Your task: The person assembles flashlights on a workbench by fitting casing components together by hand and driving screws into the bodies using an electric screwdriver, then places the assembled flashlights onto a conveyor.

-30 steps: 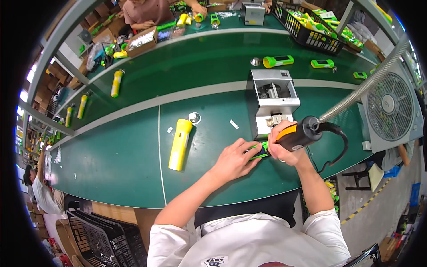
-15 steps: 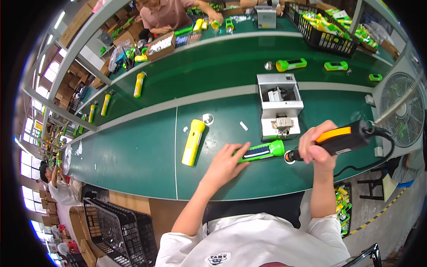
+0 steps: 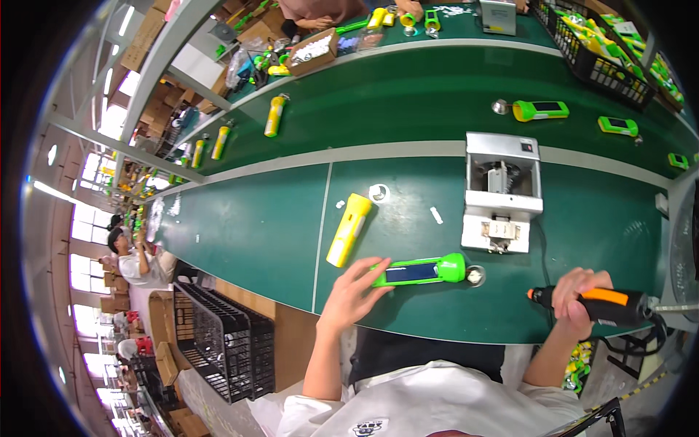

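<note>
A green flashlight (image 3: 439,270) with a dark panel along its body lies on the green worktop in front of me. My left hand (image 3: 352,297) grips its tail end, fingers on one side and thumb on the other. By its head sits a small round reflector (image 3: 475,275) with a white centre. Farther right, my right hand (image 3: 574,302) is wrapped round a black and orange electric screwdriver (image 3: 615,306), whose tip points left, apart from the flashlight. A yellow flashlight (image 3: 349,230) lies beyond my left hand, with another reflector (image 3: 378,193) beside its head.
A silver bench machine (image 3: 502,193) stands beyond the green flashlight. Behind it, a green conveyor belt (image 3: 393,95) carries several flashlights. Black crates hold parts at the far right (image 3: 593,58) and stand at the lower left (image 3: 222,339). A co-worker's hand (image 3: 410,9) is across the belt.
My right hand has drawn the screwdriver away from the flashlight's head, to the right and nearer me. The flashlight's panel now faces up more. The whole view has shifted.
</note>
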The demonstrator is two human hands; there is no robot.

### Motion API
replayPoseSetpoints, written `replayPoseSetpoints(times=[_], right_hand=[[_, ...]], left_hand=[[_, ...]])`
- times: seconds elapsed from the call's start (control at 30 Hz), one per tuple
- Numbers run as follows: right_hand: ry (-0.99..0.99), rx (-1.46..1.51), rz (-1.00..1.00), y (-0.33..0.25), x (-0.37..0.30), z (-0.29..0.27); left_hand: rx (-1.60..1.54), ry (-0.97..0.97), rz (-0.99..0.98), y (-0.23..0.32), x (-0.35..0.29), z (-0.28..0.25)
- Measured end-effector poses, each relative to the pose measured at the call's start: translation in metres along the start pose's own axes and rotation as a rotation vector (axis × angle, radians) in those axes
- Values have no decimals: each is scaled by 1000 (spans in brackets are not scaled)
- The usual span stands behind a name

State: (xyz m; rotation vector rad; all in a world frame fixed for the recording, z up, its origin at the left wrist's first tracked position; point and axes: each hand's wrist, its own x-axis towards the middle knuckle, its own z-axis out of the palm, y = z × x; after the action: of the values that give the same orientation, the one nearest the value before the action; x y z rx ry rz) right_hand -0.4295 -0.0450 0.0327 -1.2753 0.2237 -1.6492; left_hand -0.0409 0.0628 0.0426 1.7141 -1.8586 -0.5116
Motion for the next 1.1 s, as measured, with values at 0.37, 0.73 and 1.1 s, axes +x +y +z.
replayPoseSetpoints(times=[0.37,0.73,1.1], right_hand=[[53,-174,-96,2,6,-17],[329,-385,-28,12,-16,5],[316,-676,-127,-10,-16,10]], left_hand=[[85,292,167,-41,187,-87],[-13,48,296,-169,354,0],[921,404,-385,-481,349,-173]])
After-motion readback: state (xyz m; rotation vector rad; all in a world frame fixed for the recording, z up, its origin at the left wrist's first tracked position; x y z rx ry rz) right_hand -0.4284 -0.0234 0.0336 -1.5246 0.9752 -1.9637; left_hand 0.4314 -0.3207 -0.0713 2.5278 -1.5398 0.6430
